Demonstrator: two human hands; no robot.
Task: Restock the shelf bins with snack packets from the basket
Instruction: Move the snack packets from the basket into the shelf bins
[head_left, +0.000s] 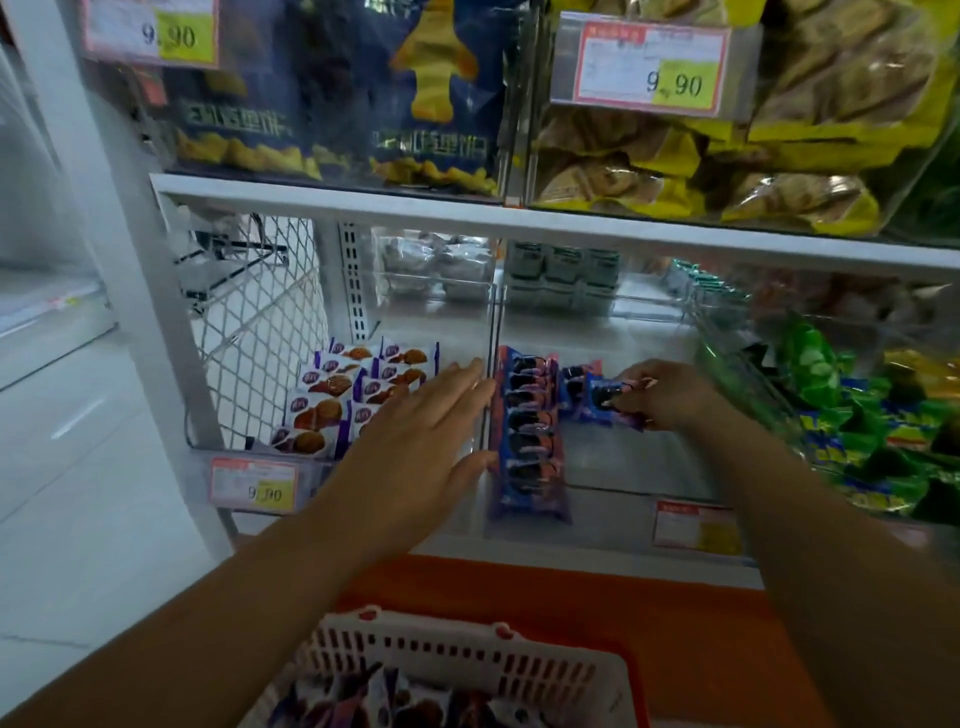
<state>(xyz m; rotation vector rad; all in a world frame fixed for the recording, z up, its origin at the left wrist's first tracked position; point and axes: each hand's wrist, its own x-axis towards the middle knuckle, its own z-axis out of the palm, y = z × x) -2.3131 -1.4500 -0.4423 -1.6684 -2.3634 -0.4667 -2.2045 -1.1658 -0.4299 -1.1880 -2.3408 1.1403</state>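
A clear middle bin (613, 467) on the lower shelf holds a row of blue and pink cookie packets (530, 431) along its left wall. My right hand (670, 395) pinches one more blue cookie packet (602, 397) inside that bin, beside the row. My left hand (426, 441) reaches forward with straight fingers against the clear divider between the middle bin and the left bin (260, 452). The left bin holds white and purple cake packets (348, 395). At the bottom, a white plastic basket (467, 660) contains several more packets.
The right bin holds green and blue packets (852, 410). The upper shelf carries dark blue bags (332, 93) and yellow packets (727, 150) behind price tags. A white shelf rail (519, 213) runs above my hands. An orange base (571, 587) lies below; a pale floor at left.
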